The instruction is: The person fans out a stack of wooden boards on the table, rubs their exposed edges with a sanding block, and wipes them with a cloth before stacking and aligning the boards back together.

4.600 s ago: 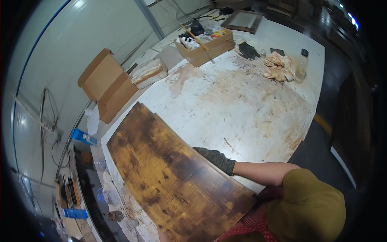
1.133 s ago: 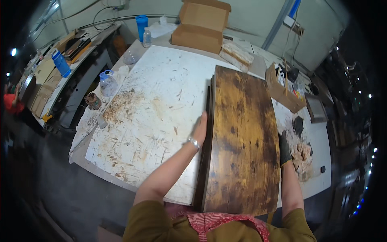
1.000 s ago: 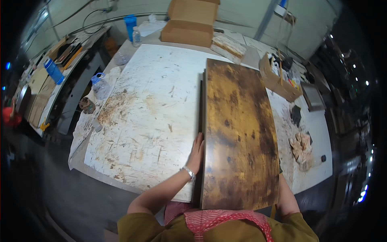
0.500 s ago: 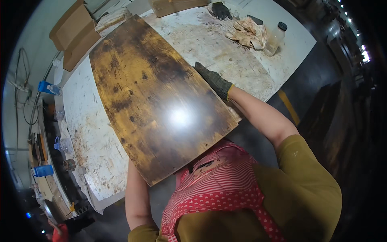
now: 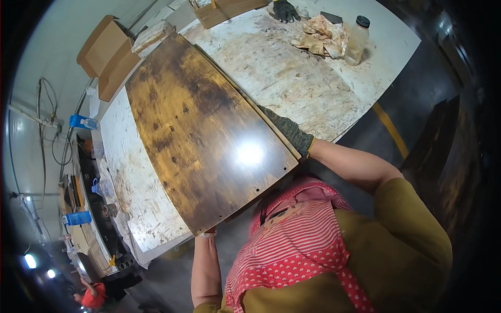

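Observation:
A long brown wooden board (image 5: 193, 130), stained dark in patches and glossy, lies across the near side of the white table, its near end overhanging the edge. Small dark holes run along that end. Beneath its right side shows the edge of another panel (image 5: 235, 88). My right hand (image 5: 289, 129), in a dark grey knit glove, closes on the right long edge near the close corner; its fingertips are out of sight. My left hand (image 5: 211, 230) reaches under the near left corner. Only a sliver of it and a wrist with a bracelet show; its fingers are hidden.
On the stained white table (image 5: 271, 73) lie a dark glove (image 5: 285, 11), a crumpled stained cloth (image 5: 324, 37) and a clear jar with a black lid (image 5: 357, 44). Cardboard boxes (image 5: 107, 55) stand at the far left. Bottles line a left-hand shelf. A person in red (image 5: 94, 296) is at the lower left.
The board has shifted slightly, and the panel edge under its right side now shows. My right hand has slid nearer along the edge. The whole view has moved a little.

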`<action>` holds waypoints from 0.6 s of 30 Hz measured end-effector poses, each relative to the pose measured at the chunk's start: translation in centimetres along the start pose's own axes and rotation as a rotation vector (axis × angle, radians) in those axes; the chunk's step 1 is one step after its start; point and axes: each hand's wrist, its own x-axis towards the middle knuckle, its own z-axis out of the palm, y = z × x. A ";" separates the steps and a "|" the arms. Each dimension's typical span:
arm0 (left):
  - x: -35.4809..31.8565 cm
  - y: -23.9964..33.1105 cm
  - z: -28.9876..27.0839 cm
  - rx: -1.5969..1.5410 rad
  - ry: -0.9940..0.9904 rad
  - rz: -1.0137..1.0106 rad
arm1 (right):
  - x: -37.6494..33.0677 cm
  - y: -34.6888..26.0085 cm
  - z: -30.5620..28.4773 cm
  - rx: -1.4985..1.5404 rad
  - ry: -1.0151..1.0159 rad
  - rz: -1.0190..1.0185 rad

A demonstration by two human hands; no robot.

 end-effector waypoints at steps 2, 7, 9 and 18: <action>0.1 2.8 -0.1 0.234 -0.063 -0.039 | -0.2 -0.7 -0.7 -0.060 -0.009 0.016; -0.5 5.2 -0.1 0.394 -0.140 -0.104 | -0.3 -4.9 -1.8 -0.186 -0.077 0.055; -0.8 5.5 -0.4 -0.030 -0.070 -0.121 | -0.2 0.4 -0.8 -0.067 -0.024 0.085; 12.7 6.0 -12.5 -1.071 -0.030 -0.018 | 12.4 -0.4 -5.8 -0.081 0.077 0.096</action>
